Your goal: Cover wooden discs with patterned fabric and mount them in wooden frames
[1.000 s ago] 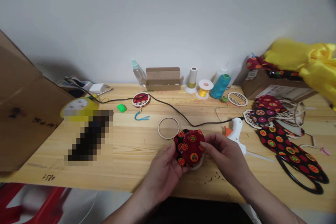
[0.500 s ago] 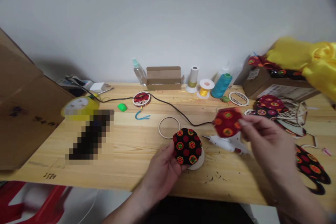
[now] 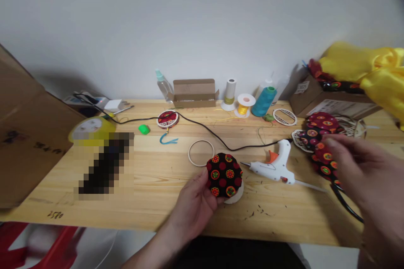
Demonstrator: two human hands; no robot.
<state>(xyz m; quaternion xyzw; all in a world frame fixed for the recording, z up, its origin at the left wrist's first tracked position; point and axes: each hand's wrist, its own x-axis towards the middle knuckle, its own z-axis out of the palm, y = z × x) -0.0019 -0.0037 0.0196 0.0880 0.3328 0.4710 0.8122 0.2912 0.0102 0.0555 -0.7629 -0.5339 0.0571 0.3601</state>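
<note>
Pinched at its left edge by my left hand [image 3: 197, 201] is a round black fabric piece [image 3: 224, 175] with red dots and orange flower prints. A pale disc [image 3: 238, 193] shows partly from under it; whether my fingers touch that too is hidden. Over at the right, my right hand [image 3: 356, 172] is closed, thumb against fingers, on a dark red fabric piece [image 3: 325, 157] with flower prints. It overlaps a pile of patterned fabric [image 3: 323, 122] in view. Between the hands lies a white glue gun [image 3: 273, 170] with an orange trigger.
A thin wooden ring [image 3: 189, 155] lies left of the black piece. Behind are a small open box [image 3: 194, 94], thread spools [image 3: 244, 104], a teal thread cone [image 3: 264, 101] and an openwork ring [image 3: 285, 117]. A black cord [image 3: 214, 130] crosses the table. A carton [image 3: 31, 134] stands left.
My right hand has moved right with the red fabric piece, from above the glue gun to the fabric pile, uncovering the glue gun. My left hand keeps the black piece nearly still.
</note>
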